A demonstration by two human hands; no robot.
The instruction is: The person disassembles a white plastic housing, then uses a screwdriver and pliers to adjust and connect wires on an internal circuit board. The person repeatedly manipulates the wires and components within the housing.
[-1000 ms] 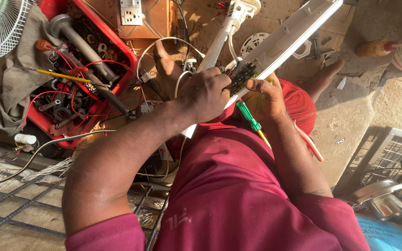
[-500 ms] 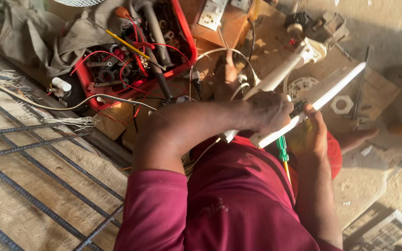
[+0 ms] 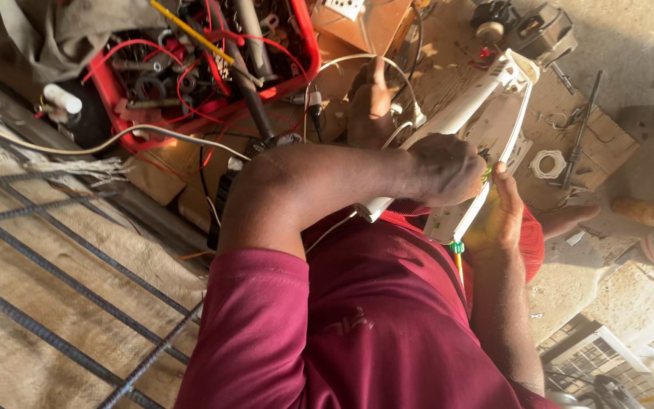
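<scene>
The left hand (image 3: 448, 168) is curled over the long white casing (image 3: 459, 113), which lies near the person's lap. The right hand (image 3: 499, 216) is closed around a green-handled screwdriver (image 3: 456, 254) beside the casing's edge. Far left sits a red tool tray (image 3: 297, 72) full of wires.

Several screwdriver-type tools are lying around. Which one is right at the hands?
The green-handled screwdriver, poking out below the right hand against the long white housing. The yellow-shafted one lies in the red tray, and the dark one rests on the board, both untouched.
</scene>
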